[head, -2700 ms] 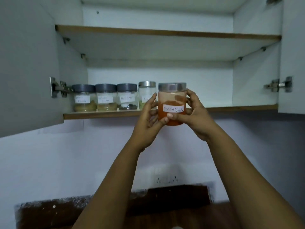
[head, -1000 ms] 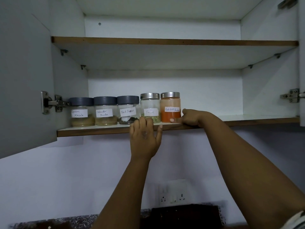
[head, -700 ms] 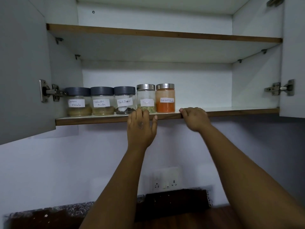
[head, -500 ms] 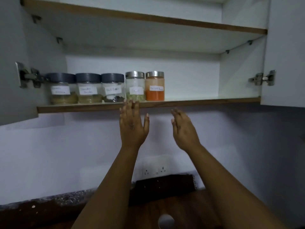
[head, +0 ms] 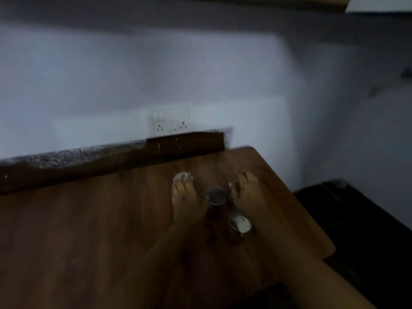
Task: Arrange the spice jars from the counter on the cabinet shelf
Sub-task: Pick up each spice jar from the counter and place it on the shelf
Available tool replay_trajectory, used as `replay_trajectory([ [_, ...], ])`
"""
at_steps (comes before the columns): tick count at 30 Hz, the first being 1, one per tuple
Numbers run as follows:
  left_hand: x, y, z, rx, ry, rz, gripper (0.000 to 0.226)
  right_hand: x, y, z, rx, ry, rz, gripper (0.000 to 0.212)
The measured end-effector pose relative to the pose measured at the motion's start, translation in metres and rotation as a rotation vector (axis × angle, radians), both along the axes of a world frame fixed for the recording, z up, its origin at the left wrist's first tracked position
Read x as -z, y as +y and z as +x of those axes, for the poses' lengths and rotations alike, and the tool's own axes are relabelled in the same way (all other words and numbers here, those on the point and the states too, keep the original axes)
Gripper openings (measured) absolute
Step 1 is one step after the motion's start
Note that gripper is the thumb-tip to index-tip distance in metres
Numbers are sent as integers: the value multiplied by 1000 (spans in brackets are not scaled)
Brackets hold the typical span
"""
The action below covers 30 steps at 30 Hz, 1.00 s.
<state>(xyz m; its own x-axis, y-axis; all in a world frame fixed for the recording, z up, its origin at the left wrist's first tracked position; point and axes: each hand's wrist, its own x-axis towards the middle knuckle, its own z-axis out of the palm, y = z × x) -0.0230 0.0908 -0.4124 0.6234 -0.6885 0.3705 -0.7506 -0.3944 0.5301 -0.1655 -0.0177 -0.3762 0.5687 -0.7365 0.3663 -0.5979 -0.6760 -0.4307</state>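
Our left hand and right hand, fingers spread, flank a spice jar on the wooden counter, apparently readying a two-handed lift; another jar waits at five o'clock.

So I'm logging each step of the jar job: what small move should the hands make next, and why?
Probably close both hands on the middle jar. The left hand and right hand flank it, open, on the counter. Blur hides any contact. Another jar stands nearer, a third past the left fingertips.
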Motion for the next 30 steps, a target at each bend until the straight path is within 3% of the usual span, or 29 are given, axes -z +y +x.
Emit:
replay_trajectory([
  [2, 28, 2, -21, 41, 65, 98, 82, 31, 0, -14, 10, 140, 38, 56],
  [7, 64, 2, -49, 90, 219, 264, 83, 81, -15, -42, -243, 459, 327, 102],
  [11, 74, 3, -60, 43, 274, 296, 90, 98, -25, -49, -255, 409, 432, 95],
  [15, 84, 9, -66, 78, 408, 291, 121, 87, -41, -47, -294, 228, 474, 83],
  [18, 76, 12, -76, 125, 753, 90, 124, 61, -55, -41, -362, 159, 504, 79],
  [21, 56, 11, -86, 149, 1339, -261, 80, 35, -65, -37, -389, 191, 495, 84],
  [23, 41, 9, -88, 175, 1500, -316, 59, 22, -69, -37, -388, 116, 510, 78],
  [30, 10, 0, -113, 95, 1151, -286, 58, -2, -60, -38, -320, -163, 682, 45],
])
